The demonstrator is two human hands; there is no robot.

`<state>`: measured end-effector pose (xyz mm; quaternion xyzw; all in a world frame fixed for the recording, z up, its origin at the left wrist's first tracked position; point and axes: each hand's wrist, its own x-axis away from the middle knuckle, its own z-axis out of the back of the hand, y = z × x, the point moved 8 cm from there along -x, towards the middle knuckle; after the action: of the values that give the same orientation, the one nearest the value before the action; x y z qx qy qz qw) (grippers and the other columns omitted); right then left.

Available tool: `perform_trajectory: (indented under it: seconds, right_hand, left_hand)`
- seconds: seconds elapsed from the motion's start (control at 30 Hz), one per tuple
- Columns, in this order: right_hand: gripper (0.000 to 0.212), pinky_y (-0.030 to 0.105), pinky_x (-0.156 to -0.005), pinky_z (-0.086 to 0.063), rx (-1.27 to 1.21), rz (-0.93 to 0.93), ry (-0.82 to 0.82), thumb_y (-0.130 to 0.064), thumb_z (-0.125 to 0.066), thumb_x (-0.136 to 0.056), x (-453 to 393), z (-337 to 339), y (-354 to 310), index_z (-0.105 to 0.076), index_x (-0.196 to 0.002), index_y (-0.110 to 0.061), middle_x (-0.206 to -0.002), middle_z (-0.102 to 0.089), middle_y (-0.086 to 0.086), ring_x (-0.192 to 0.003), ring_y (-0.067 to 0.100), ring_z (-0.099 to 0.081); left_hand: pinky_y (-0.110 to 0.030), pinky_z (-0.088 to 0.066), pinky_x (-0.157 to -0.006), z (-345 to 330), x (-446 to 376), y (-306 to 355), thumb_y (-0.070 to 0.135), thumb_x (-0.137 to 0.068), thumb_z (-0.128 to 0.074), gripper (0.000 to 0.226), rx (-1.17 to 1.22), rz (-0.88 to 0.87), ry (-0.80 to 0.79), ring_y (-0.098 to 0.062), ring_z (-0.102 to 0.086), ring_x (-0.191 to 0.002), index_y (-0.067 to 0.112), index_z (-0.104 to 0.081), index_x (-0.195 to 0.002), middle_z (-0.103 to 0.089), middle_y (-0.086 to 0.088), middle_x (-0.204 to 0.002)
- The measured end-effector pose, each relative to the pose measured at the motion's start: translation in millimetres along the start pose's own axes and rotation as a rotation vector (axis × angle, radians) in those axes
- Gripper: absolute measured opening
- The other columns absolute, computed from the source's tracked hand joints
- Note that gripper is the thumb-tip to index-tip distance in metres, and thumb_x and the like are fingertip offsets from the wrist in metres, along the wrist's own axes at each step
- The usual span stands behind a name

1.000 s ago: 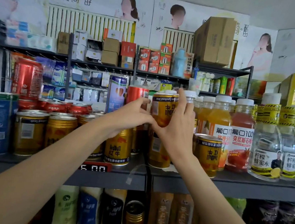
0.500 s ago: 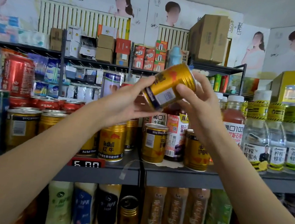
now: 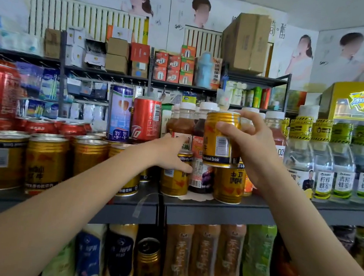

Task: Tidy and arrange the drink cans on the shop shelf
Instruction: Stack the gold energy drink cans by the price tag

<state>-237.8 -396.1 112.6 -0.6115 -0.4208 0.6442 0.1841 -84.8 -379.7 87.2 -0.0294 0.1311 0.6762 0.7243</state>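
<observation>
My right hand [image 3: 248, 143] grips a gold energy-drink can [image 3: 218, 140] upright, held just above another gold can [image 3: 229, 182] on the grey shelf [image 3: 220, 211]. My left hand [image 3: 170, 152] reaches to a third gold can [image 3: 175, 178] on the shelf and curls its fingers round the can's top. A dark juice bottle [image 3: 201, 174] stands between the two shelf cans. More gold cans [image 3: 45, 162] fill the shelf's left part.
Red cola cans [image 3: 40, 126] sit behind the gold ones, with a tall red can [image 3: 145, 119] and a blue-white can [image 3: 120, 113] stacked higher. Juice bottles [image 3: 184, 122] and clear water bottles [image 3: 344, 171] line the right. Bottles fill the lower shelf [image 3: 203, 257].
The gold can, tilted between both hands before, now stands upright in my right hand alone and lower. My left hand has let go and dropped to a can on the shelf.
</observation>
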Motion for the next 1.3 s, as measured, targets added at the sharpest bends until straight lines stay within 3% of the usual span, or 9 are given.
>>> perform_trajectory:
  seconds: [0.13, 0.37, 0.53, 0.67, 0.87, 1.0, 1.07, 1.13, 1.3]
  right_hand:
    - [0.048, 0.039, -0.078, -0.056, 0.067, 0.025, -0.015, -0.019, -0.080, -0.066, 1, -2, 0, -0.055, -0.106, -0.025, -0.094, -0.065, 0.007, -0.084, 0.023, -0.068]
    - [0.054, 0.043, -0.080, -0.055, 0.331, 0.081, -0.021, -0.035, -0.082, -0.061, 2, -14, 3, -0.052, -0.106, -0.028, -0.100, -0.059, 0.004, -0.093, 0.023, -0.061]
    - [0.051, 0.040, -0.076, -0.056, 0.412, 0.145, -0.004, -0.034, -0.080, -0.065, 4, -17, -2, -0.050, -0.105, -0.026, -0.092, -0.056, -0.004, -0.088, 0.017, -0.060]
    - [0.054, 0.046, -0.078, -0.055, 0.426, 0.154, 0.005, -0.040, -0.080, -0.061, 2, -18, -1, -0.050, -0.105, -0.028, -0.099, -0.058, 0.001, -0.091, 0.022, -0.061]
    - [0.053, 0.045, -0.080, -0.054, 0.390, 0.185, 0.127, -0.041, -0.080, -0.063, 0, -7, -17, -0.051, -0.105, -0.027, -0.093, -0.057, -0.004, -0.090, 0.017, -0.060]
    - [0.054, 0.040, -0.077, -0.056, 0.334, 0.218, 0.233, -0.042, -0.080, -0.063, 3, 0, -29, -0.047, -0.104, -0.028, -0.087, -0.057, -0.008, -0.081, 0.011, -0.062]
    - [0.055, 0.036, -0.074, -0.056, 0.339, 0.235, 0.260, -0.041, -0.080, -0.063, 6, 2, -35, -0.046, -0.104, -0.026, -0.085, -0.057, -0.009, -0.079, 0.008, -0.061]
    - [0.054, 0.032, -0.070, -0.055, 0.397, 0.254, 0.247, -0.041, -0.080, -0.064, 10, 1, -38, -0.046, -0.103, -0.024, -0.083, -0.055, -0.010, -0.077, 0.007, -0.060]
    - [0.053, 0.028, -0.064, -0.049, 0.651, 0.320, 0.159, -0.045, -0.078, -0.065, 23, -20, -33, -0.046, -0.099, -0.020, -0.082, -0.054, -0.008, -0.076, 0.010, -0.056]
  left_hand:
    - [-0.033, -0.029, -0.108, 4, 0, -11, 0.045, -0.081, -0.063, 0.083, -0.032, 0.012, -0.095, -0.020, -0.029, -0.136, 0.018, -0.019, -0.146, -0.025, -0.002, -0.152]
    - [-0.043, -0.036, -0.106, 10, -2, -9, 0.050, -0.068, -0.074, 0.097, -0.541, 0.038, -0.353, -0.027, -0.032, -0.133, 0.018, -0.021, -0.144, -0.028, -0.004, -0.148]
    - [-0.050, -0.020, -0.111, -11, -2, 13, 0.050, -0.067, -0.074, 0.093, -1.203, -0.161, -0.330, -0.027, -0.021, -0.136, 0.024, -0.027, -0.143, -0.030, 0.000, -0.147]
    - [-0.049, -0.003, -0.113, -14, 13, 23, 0.045, -0.073, -0.070, 0.089, -1.388, -0.359, -0.182, -0.026, -0.013, -0.141, 0.021, -0.022, -0.144, -0.026, -0.001, -0.150]
    - [-0.034, -0.023, -0.106, 37, 34, 9, 0.070, -0.073, -0.052, 0.076, -1.001, -0.284, 0.263, -0.019, -0.047, -0.108, 0.015, -0.042, -0.124, -0.054, 0.000, -0.118]
    - [-0.027, -0.040, -0.087, 60, 39, -5, 0.064, -0.074, -0.055, 0.054, -0.549, -0.157, 0.404, -0.012, -0.046, -0.073, 0.016, -0.047, -0.096, -0.044, 0.009, -0.074]
    - [-0.018, -0.042, -0.064, 62, 37, -17, 0.053, -0.076, -0.062, 0.041, -0.182, -0.097, 0.398, -0.006, -0.047, -0.066, 0.019, -0.043, -0.090, -0.047, 0.009, -0.073]
    - [-0.015, -0.037, -0.057, 60, 34, -28, 0.046, -0.078, -0.065, 0.041, 0.088, -0.055, 0.382, -0.002, -0.048, -0.067, 0.022, -0.039, -0.098, -0.050, 0.010, -0.078]
    - [-0.026, -0.045, -0.078, 47, 28, -41, 0.041, -0.074, -0.071, 0.071, 0.296, -0.040, 0.293, -0.013, -0.057, -0.092, 0.025, -0.030, -0.129, -0.056, 0.003, -0.107]
